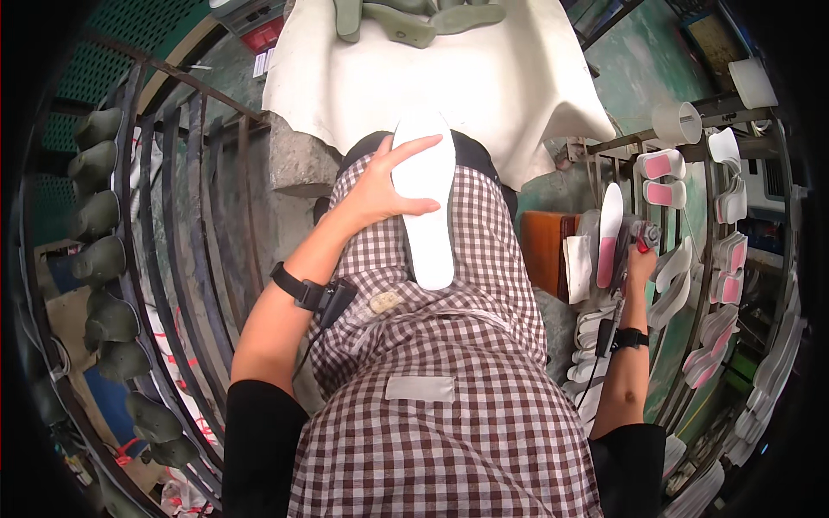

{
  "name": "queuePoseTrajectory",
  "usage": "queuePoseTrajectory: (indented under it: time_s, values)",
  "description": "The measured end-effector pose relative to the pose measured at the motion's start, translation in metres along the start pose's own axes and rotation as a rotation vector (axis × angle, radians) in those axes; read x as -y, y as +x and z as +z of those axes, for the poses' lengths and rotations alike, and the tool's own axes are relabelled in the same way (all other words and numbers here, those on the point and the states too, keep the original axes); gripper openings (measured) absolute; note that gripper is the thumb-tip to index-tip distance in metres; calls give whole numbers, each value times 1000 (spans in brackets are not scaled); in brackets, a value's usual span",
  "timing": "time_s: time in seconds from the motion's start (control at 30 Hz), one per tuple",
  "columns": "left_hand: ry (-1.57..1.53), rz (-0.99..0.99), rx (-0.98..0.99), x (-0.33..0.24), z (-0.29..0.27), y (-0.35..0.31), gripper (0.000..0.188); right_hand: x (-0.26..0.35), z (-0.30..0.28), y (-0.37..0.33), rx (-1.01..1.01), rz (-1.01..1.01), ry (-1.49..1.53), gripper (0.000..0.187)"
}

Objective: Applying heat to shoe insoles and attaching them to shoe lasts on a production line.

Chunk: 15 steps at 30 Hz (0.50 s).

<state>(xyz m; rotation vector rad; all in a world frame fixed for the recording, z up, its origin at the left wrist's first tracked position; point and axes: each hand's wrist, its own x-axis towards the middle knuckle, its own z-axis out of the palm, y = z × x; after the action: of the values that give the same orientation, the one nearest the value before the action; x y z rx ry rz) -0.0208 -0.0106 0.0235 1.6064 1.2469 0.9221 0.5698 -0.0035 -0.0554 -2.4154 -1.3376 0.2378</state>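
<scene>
1. Watch the apron [449,354]: may bunch across the lap and tilt a load.
2. Mind the cloth [384,86] beyond the apron: could shed its green forms [408,32] if tugged.
3. Mind the white insole [429,246], over the apron's lap; cannot tell whether touching. Could pivot if pressed at the end below the grip.
4. Note the left hand [377,191] at the apron's far end: holding the white insole, with thumb and forefinger spread wide. Could bend it if squeezing.
5. Note the right hand [639,266], right of the apron: seemingly curled at a red tool [642,245]; cannot tell how tightly. Could knock the pink-ended insole [607,261], nearer the apron, if swung inward.
</scene>
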Motion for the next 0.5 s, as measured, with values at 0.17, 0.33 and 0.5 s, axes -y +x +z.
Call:
queuePoseTrajectory:
  time_s: [0.17,0.33,0.5]
  values:
    - [-8,-49,-1,0,-4,-5,93,144,-65,-66,304,-44,338,27]
    - [-56,-75,15,-5,-3,1,107,242,-70,-121,494,-781,412,34]
    - [-45,-51,12,-6,2,2,108,318,-39,-131,702,-1030,536,35]
